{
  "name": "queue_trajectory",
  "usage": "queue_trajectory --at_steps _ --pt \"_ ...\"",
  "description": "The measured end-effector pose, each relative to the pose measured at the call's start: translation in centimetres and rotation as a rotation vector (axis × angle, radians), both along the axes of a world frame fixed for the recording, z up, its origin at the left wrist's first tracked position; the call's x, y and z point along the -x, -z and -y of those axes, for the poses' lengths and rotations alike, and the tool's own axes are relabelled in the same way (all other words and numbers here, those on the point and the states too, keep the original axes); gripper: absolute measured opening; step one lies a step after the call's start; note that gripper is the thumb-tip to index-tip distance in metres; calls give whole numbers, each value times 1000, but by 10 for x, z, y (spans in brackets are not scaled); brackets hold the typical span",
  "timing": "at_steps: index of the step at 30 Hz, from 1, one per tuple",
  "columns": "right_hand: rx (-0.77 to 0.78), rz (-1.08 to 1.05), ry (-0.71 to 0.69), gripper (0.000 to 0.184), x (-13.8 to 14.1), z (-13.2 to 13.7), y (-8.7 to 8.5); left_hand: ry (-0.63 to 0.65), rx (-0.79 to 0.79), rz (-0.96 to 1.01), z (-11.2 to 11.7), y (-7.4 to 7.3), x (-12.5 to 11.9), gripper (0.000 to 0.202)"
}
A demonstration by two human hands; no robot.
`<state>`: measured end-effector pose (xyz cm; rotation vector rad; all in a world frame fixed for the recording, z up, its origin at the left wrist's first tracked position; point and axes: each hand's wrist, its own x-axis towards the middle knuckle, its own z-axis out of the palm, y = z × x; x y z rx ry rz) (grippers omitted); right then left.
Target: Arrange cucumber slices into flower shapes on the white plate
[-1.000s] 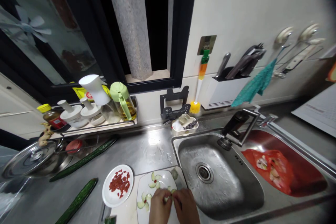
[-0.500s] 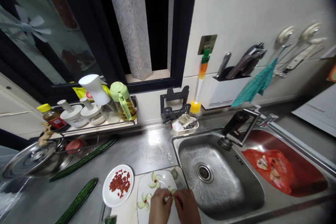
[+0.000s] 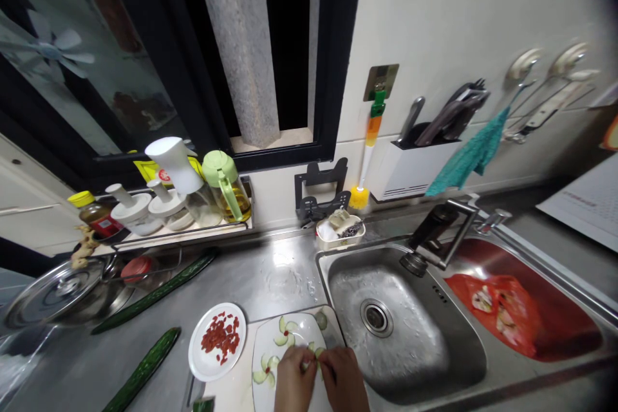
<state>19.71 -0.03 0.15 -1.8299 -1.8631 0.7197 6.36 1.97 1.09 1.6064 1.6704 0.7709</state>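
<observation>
Over a white plate (image 3: pixel 261 393) at the bottom of the view, my left hand (image 3: pixel 294 378) and my right hand (image 3: pixel 344 378) are close together. Both have their fingers pinched around pale green cucumber slices (image 3: pixel 316 352), mostly hidden by the fingertips. On the plate, more thin cucumber slices (image 3: pixel 281 339) are fanned into flower shapes, with a small red berry at the centre of two of them. Left of the plate sits a small white dish (image 3: pixel 196 360) of red goji berries (image 3: pixel 221 337). The plate rests on a cutting board (image 3: pixel 232 393).
Two whole cucumbers (image 3: pixel 145 367) lie on the steel counter at left. A lidded pan (image 3: pixel 58 293) and a rack of condiment jars (image 3: pixel 176 212) stand behind. To the right is a double sink (image 3: pixel 434 335) with a black faucet (image 3: pixel 432 232) and a red plastic bag (image 3: pixel 519 315).
Almost nothing differs. Both hands stay over the plate, with only a slight shift of the fingers.
</observation>
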Motion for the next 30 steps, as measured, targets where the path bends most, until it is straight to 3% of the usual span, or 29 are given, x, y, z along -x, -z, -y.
queue_trajectory --at_steps 5,15,24,30 --pt "-47 -8 42 23 3 0 8 -23 35 -17 0 -1 -2 16" --pt "13 9 -29 26 1 0 -13 -11 44 -13 0 -5 -1 13" --pt "-53 -25 44 23 3 3 11 -10 65 5 0 -8 0 12" --pt "-66 -61 29 24 3 3 3 -10 66 -5 0 -11 0 13"
